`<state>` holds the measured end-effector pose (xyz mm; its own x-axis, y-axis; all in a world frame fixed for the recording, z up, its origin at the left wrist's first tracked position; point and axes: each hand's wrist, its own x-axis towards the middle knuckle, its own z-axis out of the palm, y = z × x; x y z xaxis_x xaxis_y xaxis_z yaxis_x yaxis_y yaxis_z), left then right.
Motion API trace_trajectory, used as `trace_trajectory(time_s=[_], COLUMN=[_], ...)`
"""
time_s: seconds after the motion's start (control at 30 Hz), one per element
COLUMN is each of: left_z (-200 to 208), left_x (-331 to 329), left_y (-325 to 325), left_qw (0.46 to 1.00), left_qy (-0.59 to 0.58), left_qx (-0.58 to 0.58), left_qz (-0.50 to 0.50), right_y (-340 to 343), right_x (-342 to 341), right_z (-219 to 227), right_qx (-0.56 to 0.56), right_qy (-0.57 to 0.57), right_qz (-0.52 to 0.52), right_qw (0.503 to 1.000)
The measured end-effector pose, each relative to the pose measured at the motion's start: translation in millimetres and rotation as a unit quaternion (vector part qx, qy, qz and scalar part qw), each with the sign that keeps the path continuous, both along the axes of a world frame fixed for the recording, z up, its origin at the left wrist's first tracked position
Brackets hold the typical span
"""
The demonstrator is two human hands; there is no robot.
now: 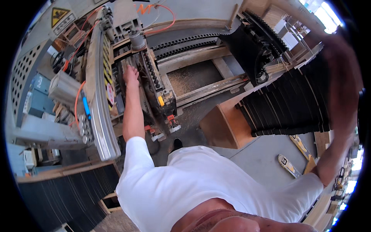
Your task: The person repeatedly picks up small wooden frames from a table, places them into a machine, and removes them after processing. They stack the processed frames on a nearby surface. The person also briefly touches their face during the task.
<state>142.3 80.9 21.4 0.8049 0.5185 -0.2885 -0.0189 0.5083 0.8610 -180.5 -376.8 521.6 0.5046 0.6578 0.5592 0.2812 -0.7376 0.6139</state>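
Note:
My left hand [130, 75] reaches forward into a woodworking machine [154, 81]. It rests on a dark part beside a row of black round heads [152, 69]. Whether the fingers grip anything is hidden. My left forearm runs straight up from my white shirt sleeve. My right hand [335, 46] is raised at the far right, close to the camera and blurred. It hangs in front of a stack of black panels [293, 104]. I cannot make out anything in it.
A curved metal rail [99, 116] with a yellow-and-black striped strip [106, 50] runs left of my arm. Orange hoses [79, 48] and a grey cylinder [137, 38] sit above. Sawdust covers the machine bed [193, 77]. More black panels [65, 189] lie lower left. A wooden box [222, 127] stands on the floor.

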Motion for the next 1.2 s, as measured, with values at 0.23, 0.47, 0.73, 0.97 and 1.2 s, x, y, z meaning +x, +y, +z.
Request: trace_trajectory(time_s=[0.23,0.47,0.73,0.97,1.2], left_z=[-13.1,-25.2,-16.9,4.5,-15.5], left_x=[127.4,117.6,-97.5,-161.4,-158.6], left_y=[9.1,-0.3,-74.6,-90.3,-84.9], left_qw=[0.988,0.980,0.974,0.970,0.971], left_qy=[0.023,-0.016,-0.107,-0.150,-0.142], left_qx=[-0.148,-0.169,-0.199,-0.166,-0.190], left_qz=[0.028,0.103,-0.028,-0.098,-0.027], right_y=[50.6,52.1,131.3,220.2,246.7], right_x=[42.4,120.9,220.3,256.0,258.4], right_z=[-144.1,-231.2,-341.4,-415.4,-429.5], right_qx=[0.120,0.229,0.264,0.244,0.236], right_qy=[0.228,0.278,0.368,0.422,0.483], right_qz=[0.062,0.113,0.274,0.337,0.307], right_qw=[0.964,0.926,0.848,0.805,0.785])
